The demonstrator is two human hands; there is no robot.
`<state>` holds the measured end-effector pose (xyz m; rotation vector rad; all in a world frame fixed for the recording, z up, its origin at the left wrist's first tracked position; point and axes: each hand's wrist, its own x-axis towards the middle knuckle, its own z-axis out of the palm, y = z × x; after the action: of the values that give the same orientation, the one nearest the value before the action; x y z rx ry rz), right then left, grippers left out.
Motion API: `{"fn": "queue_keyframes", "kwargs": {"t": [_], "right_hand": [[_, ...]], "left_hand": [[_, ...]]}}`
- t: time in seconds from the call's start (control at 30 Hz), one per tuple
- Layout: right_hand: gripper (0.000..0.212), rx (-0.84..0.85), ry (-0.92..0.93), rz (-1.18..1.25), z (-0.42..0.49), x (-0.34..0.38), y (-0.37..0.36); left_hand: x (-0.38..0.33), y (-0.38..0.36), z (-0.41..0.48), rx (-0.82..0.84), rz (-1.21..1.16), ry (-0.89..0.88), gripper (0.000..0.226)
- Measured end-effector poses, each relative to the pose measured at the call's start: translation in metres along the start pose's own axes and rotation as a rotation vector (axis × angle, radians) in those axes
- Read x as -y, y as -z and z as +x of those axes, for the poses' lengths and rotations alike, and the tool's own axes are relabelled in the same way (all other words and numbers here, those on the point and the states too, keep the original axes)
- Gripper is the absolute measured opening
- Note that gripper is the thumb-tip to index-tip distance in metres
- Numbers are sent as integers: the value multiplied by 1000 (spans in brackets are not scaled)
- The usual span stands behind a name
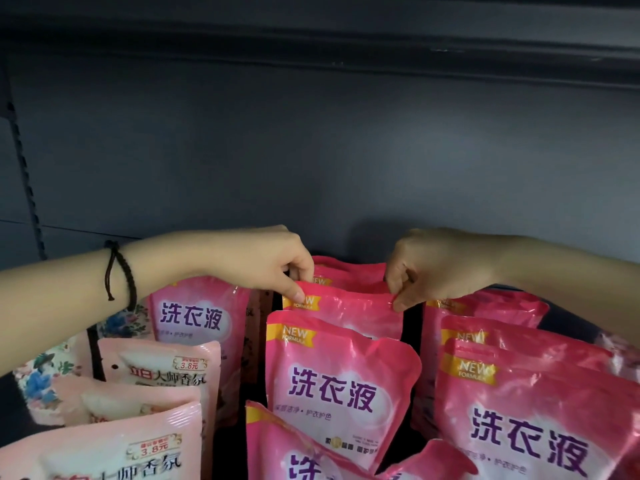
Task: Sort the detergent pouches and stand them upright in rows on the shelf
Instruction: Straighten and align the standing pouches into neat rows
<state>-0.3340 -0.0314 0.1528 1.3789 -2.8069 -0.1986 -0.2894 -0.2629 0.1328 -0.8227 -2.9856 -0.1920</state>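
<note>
Bright pink detergent pouches stand upright in rows on a dark shelf. In the middle row, my left hand (273,265) pinches the top left corner of the second-from-back pink pouch (346,311), and my right hand (426,268) pinches its top right corner. Another pink pouch (346,268) stands right behind it, and a front pouch (336,386) with purple lettering stands in front. A right row of the same pink pouches (526,403) leans slightly. At the left, one bright pink pouch (197,313) stands behind pale pink pouches (156,372).
Floral-print pouches (45,375) sit at the far left behind the pale pink ones. The grey back wall of the shelf (311,150) rises behind everything, with a slotted upright (24,174) at the left. Another floral pouch (623,351) peeks in at the right edge.
</note>
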Motion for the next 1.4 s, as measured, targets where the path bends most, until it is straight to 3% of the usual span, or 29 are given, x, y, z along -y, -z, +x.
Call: {"fn": "queue_keyframes", "kwargs": {"t": [0.13, 0.2, 0.27, 0.4, 0.5, 0.67, 0.77, 0.87, 1.0, 1.07, 1.17, 1.3, 1.4], "right_hand": [[10, -37, 29, 102, -12, 7, 11], [25, -114, 74, 214, -24, 13, 18], [39, -77, 140, 350, -36, 24, 23], [27, 49, 163, 332, -44, 40, 15], [12, 10, 150, 261, -38, 44, 8], [5, -45, 124, 121, -31, 45, 10], [5, -66, 103, 112, -26, 42, 6], [6, -37, 84, 164, -28, 42, 1], [7, -52, 65, 168, -36, 42, 3], [6, -98, 89, 186, -43, 44, 7], [21, -158, 173, 410, -59, 48, 17], [41, 60, 344, 547, -83, 61, 20], [32, 111, 321, 436, -88, 70, 11]], "left_hand": [[3, 5, -12, -72, -68, -21, 16], [3, 7, -25, -213, -160, -72, 26], [-5, 7, -39, -275, -286, -125, 30], [-22, -1, -51, -145, -275, -103, 32], [-23, -4, -47, -154, -296, -36, 27], [-17, -1, -42, -181, -231, 11, 6], [-17, 0, -45, -149, -208, 16, 8], [-21, -4, -48, -98, -328, 7, 9], [-24, -4, -50, -171, -268, -22, 7], [-31, 1, -56, -227, -252, -75, 17], [-46, 13, -70, -230, -292, -195, 23], [-59, 10, -85, -54, -229, -265, 41], [-66, -1, -87, -27, -205, -272, 33]]}}
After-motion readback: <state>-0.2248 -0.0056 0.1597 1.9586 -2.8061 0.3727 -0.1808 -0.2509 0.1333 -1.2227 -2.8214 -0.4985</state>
